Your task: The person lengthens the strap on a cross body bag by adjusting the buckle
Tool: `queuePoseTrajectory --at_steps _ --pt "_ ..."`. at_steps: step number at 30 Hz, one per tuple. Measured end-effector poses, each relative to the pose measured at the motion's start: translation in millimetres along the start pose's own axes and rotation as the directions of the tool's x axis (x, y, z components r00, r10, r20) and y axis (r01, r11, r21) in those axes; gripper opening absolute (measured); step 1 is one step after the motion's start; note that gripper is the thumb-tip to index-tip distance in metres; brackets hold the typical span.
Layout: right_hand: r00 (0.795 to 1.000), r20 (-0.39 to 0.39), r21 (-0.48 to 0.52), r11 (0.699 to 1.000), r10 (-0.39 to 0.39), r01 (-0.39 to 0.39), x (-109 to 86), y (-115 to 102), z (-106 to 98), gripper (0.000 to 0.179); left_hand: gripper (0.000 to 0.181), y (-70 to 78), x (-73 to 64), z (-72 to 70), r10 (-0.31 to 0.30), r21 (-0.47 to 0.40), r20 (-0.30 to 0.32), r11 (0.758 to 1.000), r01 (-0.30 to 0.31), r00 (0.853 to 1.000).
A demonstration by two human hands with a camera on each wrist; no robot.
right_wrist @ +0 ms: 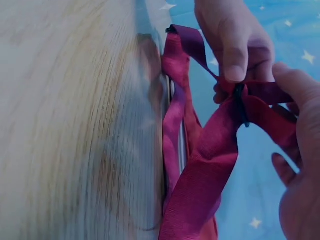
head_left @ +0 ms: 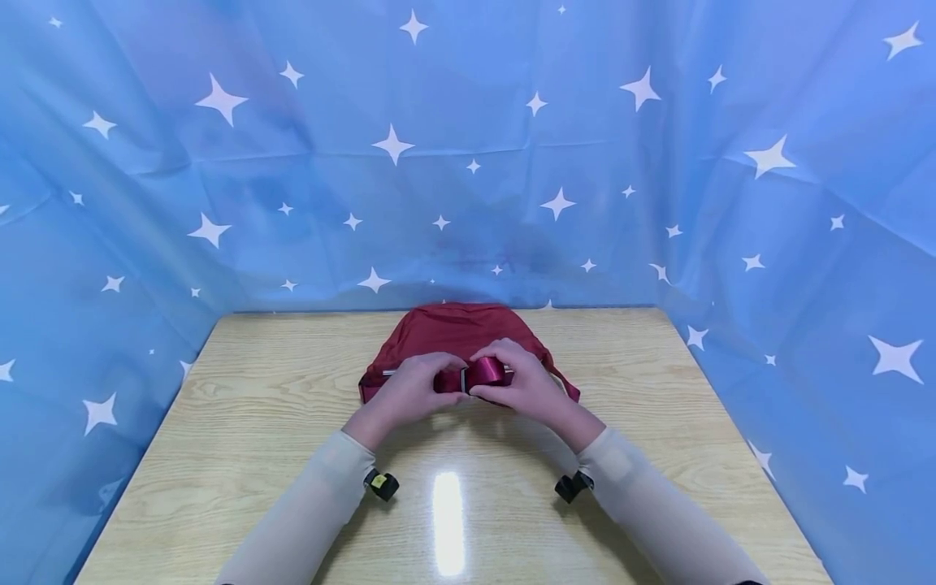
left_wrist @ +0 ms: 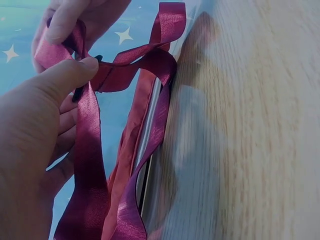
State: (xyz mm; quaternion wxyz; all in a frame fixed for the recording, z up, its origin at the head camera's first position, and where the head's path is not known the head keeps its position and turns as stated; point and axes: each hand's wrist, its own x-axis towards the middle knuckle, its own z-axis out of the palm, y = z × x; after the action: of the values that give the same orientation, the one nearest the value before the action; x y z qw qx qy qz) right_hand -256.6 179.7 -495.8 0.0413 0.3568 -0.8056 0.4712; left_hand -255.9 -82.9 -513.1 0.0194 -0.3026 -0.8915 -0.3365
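A: Where do we have the red bag (head_left: 468, 329)?

B: We have it lying on the bench (head_left: 219, 455), its back close to the star-printed curtain (head_left: 468, 89). We probably leave it down so that the bench carries its weight and frees us for the finer work.

A: And our hands?

B: Both are at the bag's near side, close together, with a black buckle (right_wrist: 241, 105) between them. Our left hand (head_left: 420, 386) pinches the red strap (head_left: 486, 372) right at the buckle, thumb pressed on the webbing. Our right hand (head_left: 530, 383) grips a loop of the same strap on the buckle's other side.

A: Why hold it from both sides?

B: The strap looks limp, so we judge that one grip steadies the buckle while the other keeps the webbing in shape. A single hand would likely let it fold or twist.

A: What of the spare length?

B: We see it hanging in loose bends by the bag's near edge. That slack should let us handle the buckle without dragging the bag. A pale strip (left_wrist: 150, 120) runs along that edge too; whether it is zip or trim, we cannot tell.
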Motion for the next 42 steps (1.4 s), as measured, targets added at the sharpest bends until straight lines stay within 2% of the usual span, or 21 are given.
queuePoseTrajectory --at_steps 6,9,12,16,19,22,26,29,31,35,42 --pt "0.988 -0.043 0.119 0.983 0.147 -0.141 -3.6 -6.7 -0.2 0.041 0.048 -2.9 -3.6 -2.8 -0.021 -0.013 0.003 1.000 0.021 1.000" --pt "0.980 -0.071 0.155 0.972 0.187 -0.175 -5.4 -9.0 -1.2 0.039 0.048 -6.6 -5.7 -4.2 -0.027 -0.009 -0.005 1.000 0.027 1.000" --pt "0.977 -0.097 0.172 0.970 0.190 -0.171 -6.7 -10.6 -2.6 0.038 0.048 -10.1 -7.5 -5.0 -0.032 -0.010 -0.009 0.999 0.032 0.999" --pt "0.981 -0.120 0.201 0.971 0.155 -0.129 -6.2 -10.1 -4.7 0.036 0.048 -13.8 -9.1 -6.7 -0.051 -0.016 -0.016 0.999 0.051 0.999" --pt "0.982 -0.099 0.200 0.970 0.162 -0.140 -6.0 -8.5 -6.6 0.038 0.048 -16.4 -10.2 -7.7 -0.057 -0.006 -0.023 0.998 0.057 0.998" --pt "0.982 -0.041 0.118 0.977 0.184 -0.178 -4.2 -8.9 -8.1 0.043 0.048 -18.1 -10.8 -8.1 -0.052 0.015 -0.021 0.999 0.052 0.998" --pt "0.985 0.040 -0.120 0.980 0.166 -0.160 2.8 -13.5 -6.4 0.054 0.049 -18.8 -11.4 -8.4 -0.045 0.035 -0.013 0.998 0.046 0.999" --pt "0.989 0.088 -0.304 0.949 0.122 -0.090 9.4 -15.8 -2.3 0.058 0.048 -18.6 -11.8 -9.1 -0.040 0.040 -0.014 0.998 0.041 0.999" --pt "0.990 0.112 -0.384 0.922 0.090 -0.041 12.9 -16.5 0.4 0.057 0.047 -18.2 -11.8 -9.5 -0.035 0.045 -0.013 0.998 0.036 0.999" --pt "0.993 0.105 -0.438 0.899 0.058 -0.007 15.5 -20.1 3.0 0.050 0.048 -17.1 -11.7 -9.4 -0.029 0.049 -0.013 0.998 0.030 0.999" --pt "0.996 0.070 -0.427 0.904 0.059 -0.024 15.1 -24.0 3.7 0.042 0.047 -15.9 -11.6 -9.1 -0.027 0.062 -0.016 0.998 0.028 1.000"
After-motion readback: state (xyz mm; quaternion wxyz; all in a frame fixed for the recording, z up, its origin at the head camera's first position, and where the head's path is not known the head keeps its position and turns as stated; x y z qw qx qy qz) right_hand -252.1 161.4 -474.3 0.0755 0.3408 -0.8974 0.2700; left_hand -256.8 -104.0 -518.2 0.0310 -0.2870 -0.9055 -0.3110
